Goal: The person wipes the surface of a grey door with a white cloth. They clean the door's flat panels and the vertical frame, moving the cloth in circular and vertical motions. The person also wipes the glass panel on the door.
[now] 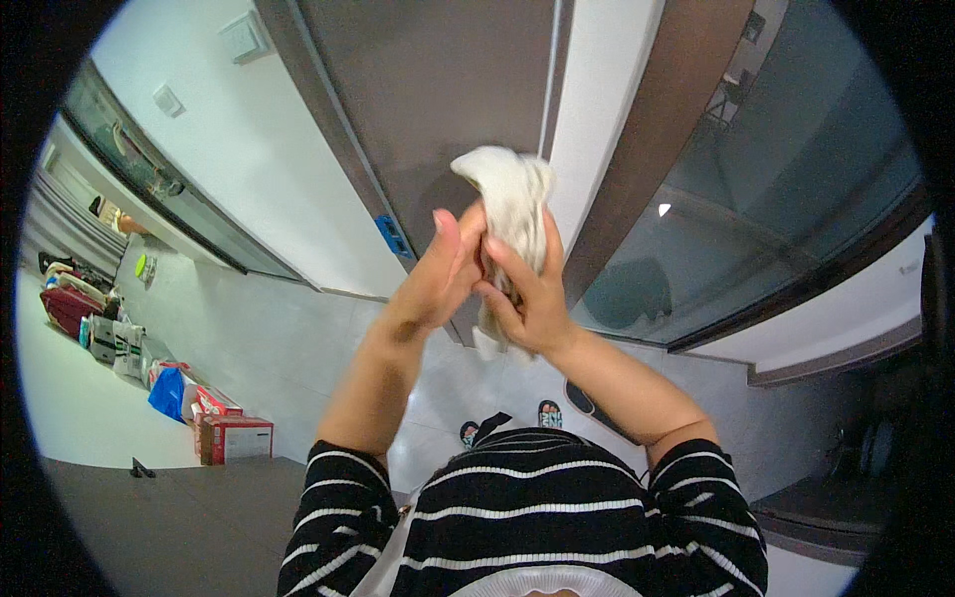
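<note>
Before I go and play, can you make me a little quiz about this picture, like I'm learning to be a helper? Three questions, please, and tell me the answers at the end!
1. What colour is the crumpled cloth between the left hand and the right hand?
2. True or false: the blue bag is on the left side of the picture.
3. Which pattern is on the person's black top? A: dots. B: stripes. C: checks.

Key: 1. White, or nearly white. 2. True. 3. B, white stripes.
</note>
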### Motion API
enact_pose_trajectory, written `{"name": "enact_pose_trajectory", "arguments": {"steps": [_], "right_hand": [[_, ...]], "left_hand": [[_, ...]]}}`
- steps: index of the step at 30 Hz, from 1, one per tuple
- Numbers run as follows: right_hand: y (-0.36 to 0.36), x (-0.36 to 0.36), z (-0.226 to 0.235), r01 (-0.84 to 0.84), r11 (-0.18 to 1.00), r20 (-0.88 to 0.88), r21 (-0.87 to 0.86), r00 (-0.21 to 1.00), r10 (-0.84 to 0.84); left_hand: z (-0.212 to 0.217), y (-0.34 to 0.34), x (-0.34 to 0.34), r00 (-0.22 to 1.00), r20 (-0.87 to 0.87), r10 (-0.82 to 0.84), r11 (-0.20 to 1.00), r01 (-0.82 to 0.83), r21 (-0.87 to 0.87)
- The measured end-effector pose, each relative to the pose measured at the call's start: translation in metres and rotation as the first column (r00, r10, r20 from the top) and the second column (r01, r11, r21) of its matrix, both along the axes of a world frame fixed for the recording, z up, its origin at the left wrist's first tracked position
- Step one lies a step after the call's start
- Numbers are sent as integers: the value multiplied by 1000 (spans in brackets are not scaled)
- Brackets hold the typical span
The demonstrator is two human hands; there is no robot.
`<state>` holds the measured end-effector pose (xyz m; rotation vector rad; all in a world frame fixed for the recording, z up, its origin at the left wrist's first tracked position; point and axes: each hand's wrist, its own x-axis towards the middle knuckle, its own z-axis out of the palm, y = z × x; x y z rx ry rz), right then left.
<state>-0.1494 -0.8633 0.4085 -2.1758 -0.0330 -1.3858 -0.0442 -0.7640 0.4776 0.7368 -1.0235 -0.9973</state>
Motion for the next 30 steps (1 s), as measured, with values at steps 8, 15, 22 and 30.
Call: {"name": "enact_pose_trajectory", "arguments": {"steps": [8,15,22,30], "right_hand": [[-31,27,-12,267,938,274,-221,940,-203],[-42,34,-204,-87,647,-401,-757,844,-356],[-61,16,-169,-42,674,-338,-737,887,-315],[-27,60,-53,414,651,157,-636,895,-416]], "left_hand": [[8,6,51,-353,699,622,492,-518,-700],[-27,-39,82,-672,610,420,551,-346,-760],[-32,-41,84,-626,620,474,553,-337,-762],[-28,-30,94,-652,587,480,566,-281,-775]]}}
